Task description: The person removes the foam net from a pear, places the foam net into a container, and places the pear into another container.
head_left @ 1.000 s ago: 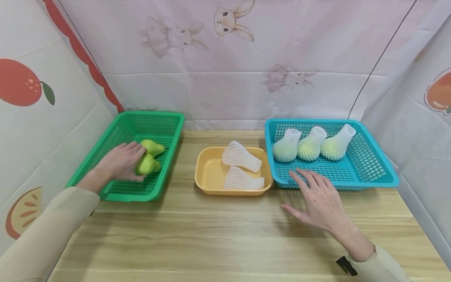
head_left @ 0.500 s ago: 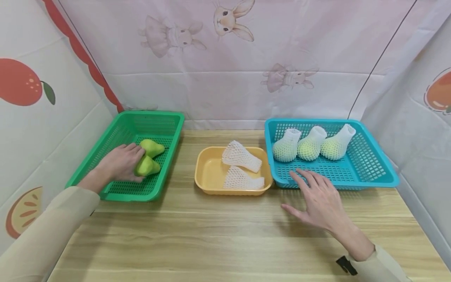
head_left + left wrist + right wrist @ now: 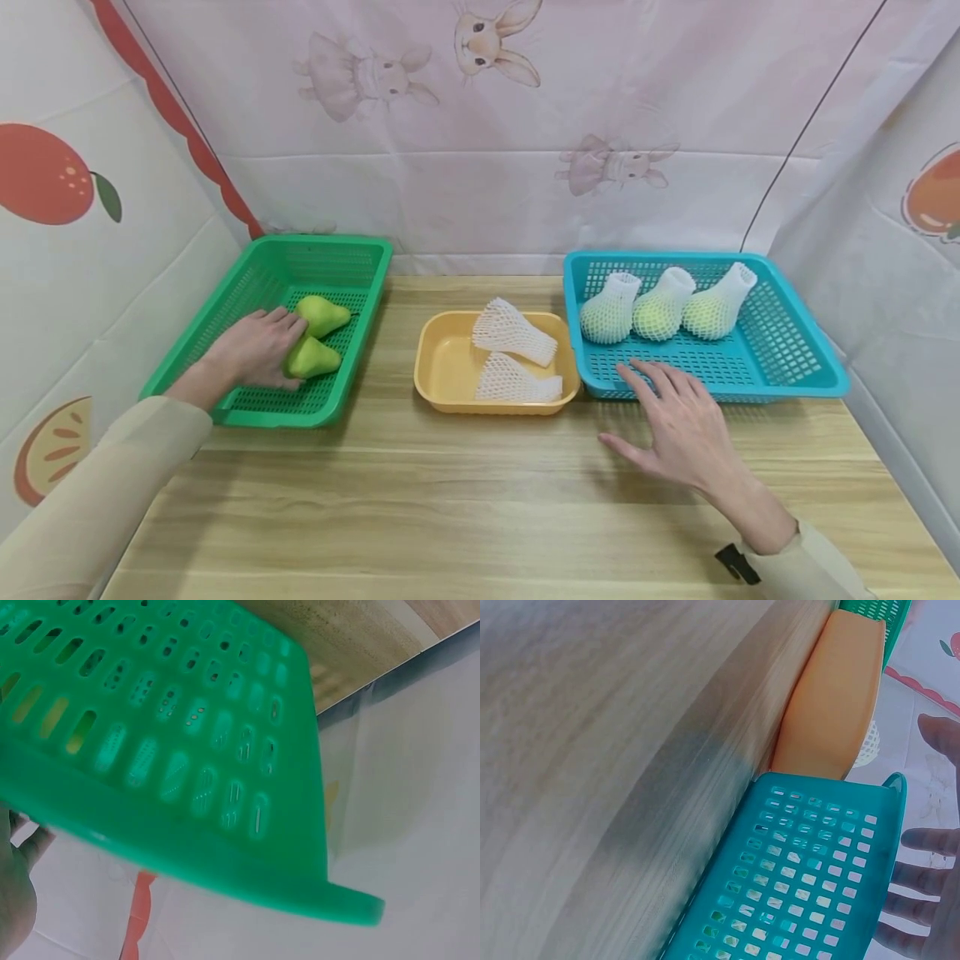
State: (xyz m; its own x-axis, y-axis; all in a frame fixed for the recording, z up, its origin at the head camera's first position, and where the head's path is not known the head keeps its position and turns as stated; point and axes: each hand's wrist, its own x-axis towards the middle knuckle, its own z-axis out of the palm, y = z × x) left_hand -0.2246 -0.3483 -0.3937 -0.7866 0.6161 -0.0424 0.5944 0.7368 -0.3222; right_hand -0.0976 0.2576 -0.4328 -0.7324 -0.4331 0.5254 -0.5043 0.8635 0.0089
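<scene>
In the head view, my left hand (image 3: 258, 348) reaches into the green basket (image 3: 318, 417) on the left and holds the near green pear (image 3: 313, 358) by its wide end. A second green pear (image 3: 322, 316) lies just behind it. Part of the held pear is hidden under the fingers. My right hand (image 3: 678, 425) has its fingers spread over the front rim of the blue basket (image 3: 795, 392), holding nothing. Three pears in white foam nets, among them a netted pear (image 3: 663, 307), stand along that basket's back. The right wrist view shows the fingers (image 3: 922, 879) beside the blue wall.
Between the baskets sits a yellow tray (image 3: 442, 367) with two foam nets in it, a rear net (image 3: 513, 333) and a front net (image 3: 513, 381). A wooden table (image 3: 480, 500) bears everything. Printed cloth walls (image 3: 480, 208) close off the back and both sides.
The near pear has turned and settled a little lower in the green basket, with the left hand shifting slightly along with it. My right hand stays where it was.
</scene>
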